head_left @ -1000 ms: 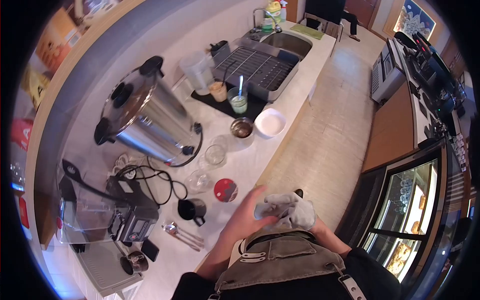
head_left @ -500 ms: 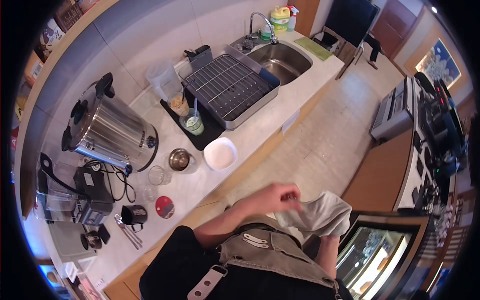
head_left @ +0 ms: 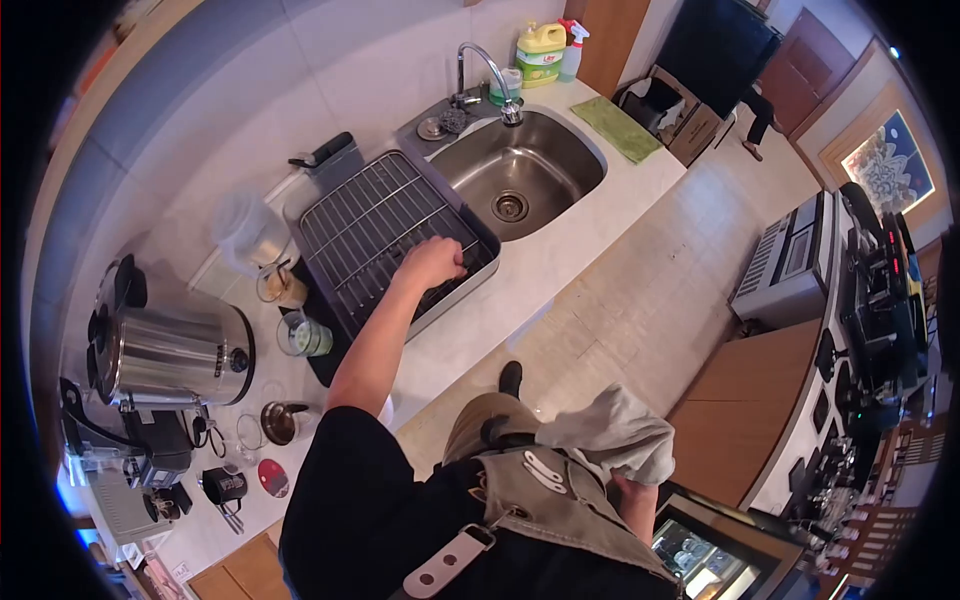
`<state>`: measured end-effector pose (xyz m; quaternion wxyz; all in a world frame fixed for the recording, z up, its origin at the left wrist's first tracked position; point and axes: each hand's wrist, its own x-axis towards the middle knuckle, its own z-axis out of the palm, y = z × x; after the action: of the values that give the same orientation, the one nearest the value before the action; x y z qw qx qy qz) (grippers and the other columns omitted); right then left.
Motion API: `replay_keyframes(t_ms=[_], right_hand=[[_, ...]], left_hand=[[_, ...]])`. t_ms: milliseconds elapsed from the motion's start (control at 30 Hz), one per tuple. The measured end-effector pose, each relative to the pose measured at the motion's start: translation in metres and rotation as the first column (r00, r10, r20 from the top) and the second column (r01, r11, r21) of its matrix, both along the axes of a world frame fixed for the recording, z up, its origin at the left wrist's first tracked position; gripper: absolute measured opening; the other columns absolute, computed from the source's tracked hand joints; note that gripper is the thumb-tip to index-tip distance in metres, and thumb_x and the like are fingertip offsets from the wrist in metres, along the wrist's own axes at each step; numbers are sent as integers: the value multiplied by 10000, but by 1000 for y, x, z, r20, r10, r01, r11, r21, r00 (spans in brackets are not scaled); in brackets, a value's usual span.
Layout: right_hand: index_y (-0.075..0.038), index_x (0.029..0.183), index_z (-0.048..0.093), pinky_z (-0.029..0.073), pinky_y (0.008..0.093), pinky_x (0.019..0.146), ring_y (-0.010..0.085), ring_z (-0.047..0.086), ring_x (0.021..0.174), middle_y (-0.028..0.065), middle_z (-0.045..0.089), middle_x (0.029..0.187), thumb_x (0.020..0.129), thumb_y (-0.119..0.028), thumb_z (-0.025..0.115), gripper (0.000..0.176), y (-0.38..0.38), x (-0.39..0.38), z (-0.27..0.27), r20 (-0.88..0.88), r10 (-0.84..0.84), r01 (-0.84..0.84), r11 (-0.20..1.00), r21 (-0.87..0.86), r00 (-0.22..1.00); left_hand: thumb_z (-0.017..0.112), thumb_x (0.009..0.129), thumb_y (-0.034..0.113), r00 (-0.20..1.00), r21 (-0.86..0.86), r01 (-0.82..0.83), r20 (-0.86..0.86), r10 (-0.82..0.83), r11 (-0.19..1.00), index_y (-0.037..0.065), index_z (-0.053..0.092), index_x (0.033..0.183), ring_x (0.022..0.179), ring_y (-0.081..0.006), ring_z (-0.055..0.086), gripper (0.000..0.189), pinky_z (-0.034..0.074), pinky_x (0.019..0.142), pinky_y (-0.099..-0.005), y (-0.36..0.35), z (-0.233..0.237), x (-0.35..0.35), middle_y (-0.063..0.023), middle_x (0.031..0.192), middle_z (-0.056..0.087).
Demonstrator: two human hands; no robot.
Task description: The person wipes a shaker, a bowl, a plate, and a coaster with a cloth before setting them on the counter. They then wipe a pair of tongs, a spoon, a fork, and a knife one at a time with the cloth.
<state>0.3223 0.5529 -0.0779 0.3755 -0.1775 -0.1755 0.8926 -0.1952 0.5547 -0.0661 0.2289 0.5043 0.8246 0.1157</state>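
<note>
My left hand (head_left: pixel 432 263) reaches over the dish drying rack (head_left: pixel 372 208), near its front right side. Its fingers are curled closed, and what lies in them, if anything, is hidden. Low by my apron, my right hand (head_left: pixel 634 489) holds a pale grey cloth (head_left: pixel 615 432), which drapes over most of its fingers. Beside the rack, a cup with green contents (head_left: pixel 313 338) and a cup with tan contents (head_left: pixel 288 291) stand on a black mat (head_left: pixel 325 368). A clear plastic pitcher (head_left: pixel 245 232) is behind them.
A steel sink (head_left: pixel 530 165) with a faucet (head_left: pixel 482 52) lies beyond the rack. Yellow detergent (head_left: pixel 541 58) and a green cloth (head_left: pixel 617 128) are past it. At left stand a steel urn (head_left: pixel 180 350), a black mug (head_left: pixel 224 485), a metal cup (head_left: pixel 280 425) and a red coaster (head_left: pixel 272 478).
My left hand has moved from beside the cloth up and left to the drying rack. The cloth stays in my right hand, and the view has shifted toward the sink.
</note>
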Motion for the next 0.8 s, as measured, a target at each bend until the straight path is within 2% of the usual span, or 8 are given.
replay_keyframes(t_ms=[133,333,400,433,467,567,667,800], right_hand=[[-90,1327,521,492,437,987,271,615,1131,96,613,1274,935,-491,605,567,76,-18,29,217,-89,58,988,145,972],[-103,1365,515,457,436,1065,274,549,1255,101,555,1385,917,-446,636,578,171,-31,3,107,-65,68,997,-20,992],[-82,1361,515,495,414,1016,264,575,1212,114,572,1354,906,-404,666,578,199,-46,10,61,28,-27,999,-26,998],[-74,1366,510,507,404,998,261,582,1198,117,574,1348,905,-390,669,581,212,-47,5,56,65,-63,997,-52,996],[-68,1344,534,538,350,883,219,620,1110,92,605,1287,908,-349,683,540,224,-50,6,123,69,-63,996,-56,990],[-53,1307,574,578,312,780,173,658,1031,66,650,1205,928,-260,685,446,267,-56,-2,165,82,-71,995,-72,983],[-31,1309,570,575,334,839,182,655,1057,83,643,1239,926,-270,689,468,317,-45,8,108,139,-131,988,-81,984],[-1,1350,538,545,326,899,184,637,1096,98,634,1263,930,-294,683,532,396,-13,11,58,180,-186,975,123,982]], left_hand=[[740,768,212,999,-74,-40,-11,39,996,86,740,968,964,-350,674,237,529,856,-451,17,-10,1,-164,1014,712],[689,787,215,1000,-96,-20,9,21,995,63,706,895,939,-382,646,187,518,789,-479,24,15,5,-173,930,685],[691,809,227,996,-12,-81,31,81,997,42,692,918,910,-398,644,214,511,767,-471,21,40,7,-200,918,678],[700,800,229,995,215,-89,-34,98,973,22,682,910,883,-414,639,235,503,759,-476,5,8,-8,-214,900,674],[707,794,230,987,-23,-156,-42,155,988,9,682,924,873,-400,649,258,501,750,-465,19,51,2,-210,889,678],[699,813,234,945,-77,-325,21,327,943,9,673,1002,827,-372,660,295,496,732,-436,20,60,-8,-206,857,674],[643,895,176,892,180,-401,-147,427,898,23,665,1066,793,-280,631,230,486,734,-378,64,124,23,-154,861,664],[581,955,116,918,658,-290,-13,396,695,23,618,1112,772,-150,548,186,457,739,-297,168,232,82,-51,851,600]])
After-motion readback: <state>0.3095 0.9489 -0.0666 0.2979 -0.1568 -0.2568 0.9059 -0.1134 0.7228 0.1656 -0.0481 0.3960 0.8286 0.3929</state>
